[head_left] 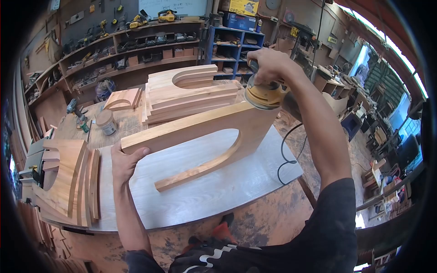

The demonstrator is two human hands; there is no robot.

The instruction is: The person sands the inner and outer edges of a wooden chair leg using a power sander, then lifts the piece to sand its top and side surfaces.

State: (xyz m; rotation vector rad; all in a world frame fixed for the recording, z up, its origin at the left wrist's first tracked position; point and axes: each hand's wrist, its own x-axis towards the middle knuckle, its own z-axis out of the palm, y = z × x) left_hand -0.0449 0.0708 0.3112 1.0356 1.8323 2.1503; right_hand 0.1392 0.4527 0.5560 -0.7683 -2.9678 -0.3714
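A U-shaped wooden piece (191,128) stands tilted on edge over the pale tabletop (200,200), its curved cutout facing me. My left hand (126,160) is wrapped round its near left end, the thumb on the face toward me. My right hand (273,66) grips the top of a yellow sander (262,94), whose round pad lies at the far right end of the piece's upper edge. A black power cord (283,150) hangs by the table's right side. Whether the pad presses on the wood or just hovers cannot be made out.
Similar cut pieces are stacked behind (191,95) and at the left (68,179). A tub (106,122), a cordless drill (73,108) and a small arched offcut (124,98) lie at the back left. Tool shelves (154,43) and a blue cabinet (234,48) line the wall.
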